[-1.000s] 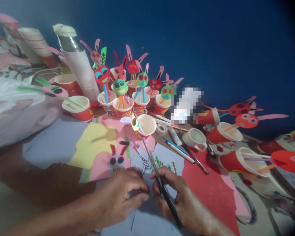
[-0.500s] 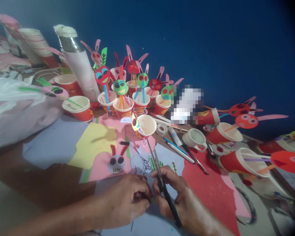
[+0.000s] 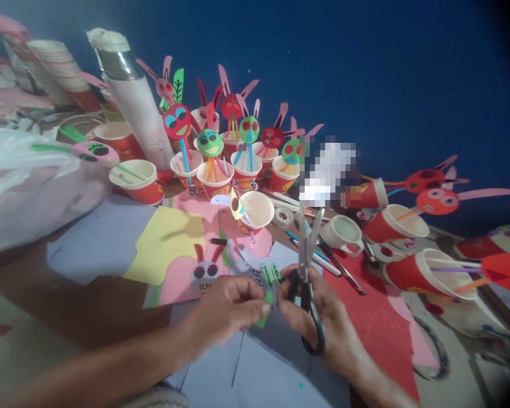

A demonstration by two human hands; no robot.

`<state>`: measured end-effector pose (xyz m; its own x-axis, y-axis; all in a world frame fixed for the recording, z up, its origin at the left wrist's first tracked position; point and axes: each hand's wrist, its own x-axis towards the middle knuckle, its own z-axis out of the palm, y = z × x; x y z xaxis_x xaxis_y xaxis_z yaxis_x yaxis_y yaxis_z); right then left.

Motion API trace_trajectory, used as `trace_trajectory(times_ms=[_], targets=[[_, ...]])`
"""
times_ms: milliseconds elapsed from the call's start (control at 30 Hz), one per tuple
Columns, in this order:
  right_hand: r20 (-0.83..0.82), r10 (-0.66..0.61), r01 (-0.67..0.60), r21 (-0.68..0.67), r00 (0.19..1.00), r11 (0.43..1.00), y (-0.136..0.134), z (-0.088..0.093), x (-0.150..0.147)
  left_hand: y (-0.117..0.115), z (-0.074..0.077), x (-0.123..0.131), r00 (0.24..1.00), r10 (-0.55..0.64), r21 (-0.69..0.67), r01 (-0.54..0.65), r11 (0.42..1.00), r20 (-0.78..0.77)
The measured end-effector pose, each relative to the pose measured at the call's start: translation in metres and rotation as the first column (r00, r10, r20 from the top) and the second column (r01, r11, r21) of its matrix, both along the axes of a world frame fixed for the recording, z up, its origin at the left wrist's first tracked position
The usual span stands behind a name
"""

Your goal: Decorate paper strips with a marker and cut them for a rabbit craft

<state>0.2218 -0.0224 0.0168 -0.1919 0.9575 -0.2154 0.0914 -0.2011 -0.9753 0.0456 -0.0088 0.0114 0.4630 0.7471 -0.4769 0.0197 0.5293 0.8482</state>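
Observation:
My left hand (image 3: 233, 309) pinches a small piece of green paper (image 3: 268, 299) between thumb and fingertips, over blue-grey paper (image 3: 255, 368). Close on its right, my right hand (image 3: 318, 309) has its fingers around the black handles of a pair of scissors (image 3: 306, 260). The scissor blades point up and away from me and stand slightly apart. A grey paper face (image 3: 205, 273) with red ears lies just beyond my left hand. Green and dark-patterned cut pieces (image 3: 266, 273) lie beyond both hands.
Behind are red paper cups (image 3: 215, 180) with paper faces on straws, and a white flask (image 3: 138, 113). A white mug (image 3: 342, 232) and tape roll (image 3: 284, 216) stand mid-table. A plastic bag (image 3: 34, 187) fills the left; red paper (image 3: 365, 323) lies right.
The scissors have swung more upright, their blades now wider apart, and moved right with my right hand. The green paper in my left fingers shows more clearly. The view has shifted slightly.

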Motion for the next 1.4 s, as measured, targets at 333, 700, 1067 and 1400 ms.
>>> trace_trajectory(times_ms=[333,700,1067,1400], targets=[[-0.071,-0.056,0.049,-0.095,0.996,0.994,0.000,-0.001,-0.004,0.000,-0.005,0.006,0.998,0.053,-0.010,-0.054,0.999,-0.038],[0.034,-0.036,0.037,-0.034,0.999,0.999,0.000,0.002,-0.005,-0.003,-0.014,0.005,0.999,-0.044,0.041,0.044,0.998,0.007],[0.002,-0.010,0.010,-0.024,1.000,1.000,-0.002,-0.001,-0.002,-0.004,-0.004,0.004,0.993,-0.113,0.063,0.115,0.991,-0.028],[0.013,-0.011,0.011,-0.007,1.000,1.000,-0.001,0.002,-0.002,-0.004,0.005,0.003,0.973,-0.203,0.109,0.214,0.971,-0.109]])
